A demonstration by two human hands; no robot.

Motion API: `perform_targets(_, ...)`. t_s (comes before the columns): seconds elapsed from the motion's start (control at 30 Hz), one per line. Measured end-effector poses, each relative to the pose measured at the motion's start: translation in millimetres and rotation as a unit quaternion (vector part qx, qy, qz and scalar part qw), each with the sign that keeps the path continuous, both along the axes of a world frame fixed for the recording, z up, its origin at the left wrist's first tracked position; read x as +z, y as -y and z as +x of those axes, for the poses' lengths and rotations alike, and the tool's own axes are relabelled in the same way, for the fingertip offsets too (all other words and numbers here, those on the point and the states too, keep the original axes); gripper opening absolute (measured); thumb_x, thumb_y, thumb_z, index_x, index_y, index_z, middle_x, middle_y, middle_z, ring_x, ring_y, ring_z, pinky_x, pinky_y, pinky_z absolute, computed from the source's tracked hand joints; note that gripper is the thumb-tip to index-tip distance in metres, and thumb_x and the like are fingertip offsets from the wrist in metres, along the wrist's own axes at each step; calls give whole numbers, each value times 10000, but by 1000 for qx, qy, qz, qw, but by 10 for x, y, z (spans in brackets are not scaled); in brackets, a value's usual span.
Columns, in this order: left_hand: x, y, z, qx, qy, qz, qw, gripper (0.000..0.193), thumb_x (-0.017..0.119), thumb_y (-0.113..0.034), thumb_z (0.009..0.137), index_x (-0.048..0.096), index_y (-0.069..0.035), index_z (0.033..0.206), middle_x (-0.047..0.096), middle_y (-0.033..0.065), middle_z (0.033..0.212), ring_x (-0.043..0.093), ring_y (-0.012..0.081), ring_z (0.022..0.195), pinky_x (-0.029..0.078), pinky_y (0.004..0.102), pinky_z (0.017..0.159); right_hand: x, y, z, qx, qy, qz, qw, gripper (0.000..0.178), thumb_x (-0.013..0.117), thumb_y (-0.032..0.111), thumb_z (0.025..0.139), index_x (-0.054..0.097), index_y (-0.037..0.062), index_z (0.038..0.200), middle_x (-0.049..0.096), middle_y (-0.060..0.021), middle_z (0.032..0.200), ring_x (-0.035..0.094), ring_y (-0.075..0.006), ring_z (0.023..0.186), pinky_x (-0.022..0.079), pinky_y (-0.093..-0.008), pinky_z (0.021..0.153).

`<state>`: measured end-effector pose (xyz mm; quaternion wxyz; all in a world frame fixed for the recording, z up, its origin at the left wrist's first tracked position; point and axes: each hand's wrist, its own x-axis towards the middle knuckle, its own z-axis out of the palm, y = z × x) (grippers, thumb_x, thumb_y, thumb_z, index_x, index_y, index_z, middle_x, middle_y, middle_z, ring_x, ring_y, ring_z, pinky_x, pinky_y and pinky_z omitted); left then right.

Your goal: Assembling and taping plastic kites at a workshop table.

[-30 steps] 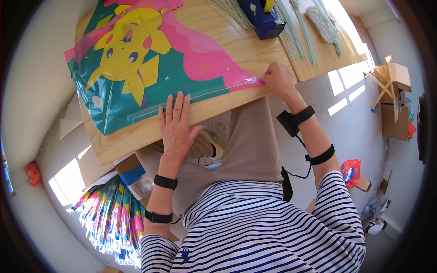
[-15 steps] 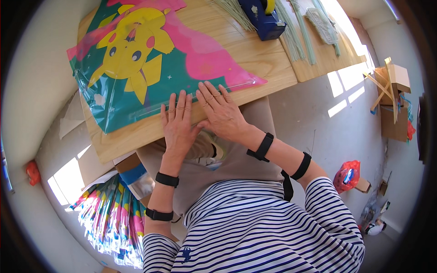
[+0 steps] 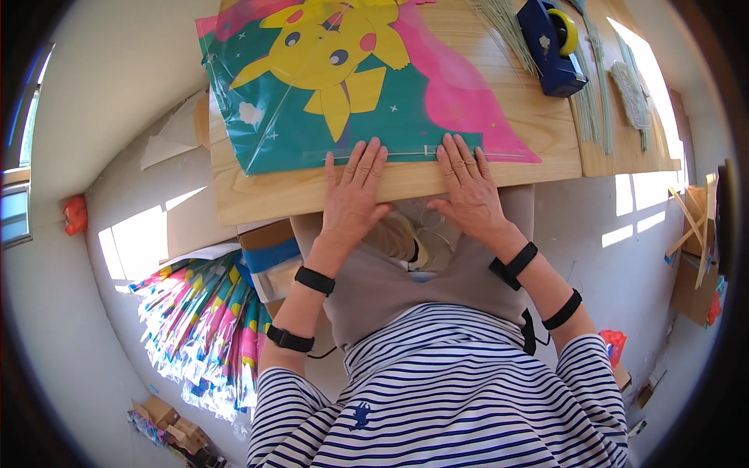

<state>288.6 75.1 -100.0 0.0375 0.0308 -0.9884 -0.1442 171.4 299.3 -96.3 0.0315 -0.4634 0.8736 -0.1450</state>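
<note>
A thin printed plastic sheet [image 3: 289, 129], green and pink with a yellow cartoon figure upside down to me, lies flat on the wooden table [image 3: 312, 191]. Along its near edge runs a thin pale rod [image 3: 406, 154], with a small whitish strip [image 3: 426, 150] across it between my hands. My left hand [image 3: 351, 195] rests palm down, fingertips on that edge. To the right, my right hand [image 3: 472, 195] presses flat on the same edge, fingers stretched out. Neither hand grips anything. The sheet's far part runs out of view.
At the far right of the table stands a blue tape dispenser [image 3: 538, 47] with a yellow roll. Bundles of thin rods [image 3: 507, 31] and a clear plastic box [image 3: 630, 93] lie around it. Many folded printed sheets [image 3: 195, 327] hang in a fanned stack at my lower left.
My hands, close together before, are now spread apart along the sheet's near edge. The view has shifted, so the table and sheet appear farther right.
</note>
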Motion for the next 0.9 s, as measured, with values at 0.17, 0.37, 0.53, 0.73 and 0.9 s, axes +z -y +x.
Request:
perform_targets(0.17, -7, 226, 146, 17, 4, -9, 1000, 1122, 810, -526, 679, 301, -106, 1587, 295, 53, 1652, 264, 248, 1527, 81, 611, 1231, 6, 15, 9, 0, -5, 4, 1000, 1017, 805, 398, 755, 308, -1, 1548, 284, -160, 1635, 245, -310, 1530, 204, -508, 1236)
perform_targets(0.37, -24, 498, 346, 67, 0, -31, 997, 1196, 705, -706, 676, 269, -76, 1594, 262, 91, 1665, 220, 288, 1540, 61, 621, 1223, 12, -12, -2, 5, -2, 9, 1000, 1015, 806, 395, 756, 310, 0, 1548, 272, -159, 1640, 236, -309, 1532, 198, -503, 1239)
perform_targets(0.53, 34, 672, 485, 104, 21, -73, 992, 1220, 702, -728, 678, 263, -46, 1589, 255, 108, 1666, 200, 295, 1547, 66, 621, 1220, -3, -44, -8, -3, 5, 4, 1000, 1017, 806, 417, 751, 322, -6, 1539, 275, -172, 1634, 224, -322, 1534, 194, -513, 1238)
perform_targets(0.73, 347, -105, 15, -3, -12, -5, 1000, 1170, 754, -666, 696, 306, -32, 1571, 314, 123, 1640, 262, 306, 1527, 101, 588, 1227, -51, -80, -39, 4, 12, -18, 1000, 1009, 795, 433, 759, 331, -16, 1535, 284, -188, 1628, 221, -328, 1535, 187, -519, 1238)
perform_targets(0.9, 163, -560, -291, -62, 18, 19, 998, 1162, 810, -581, 672, 308, -47, 1574, 300, 130, 1644, 242, 301, 1535, 119, 585, 1225, -50, -150, -91, 14, -2, -20, 1000, 989, 776, 460, 774, 349, -18, 1528, 294, -184, 1627, 222, -315, 1537, 178, -515, 1242)
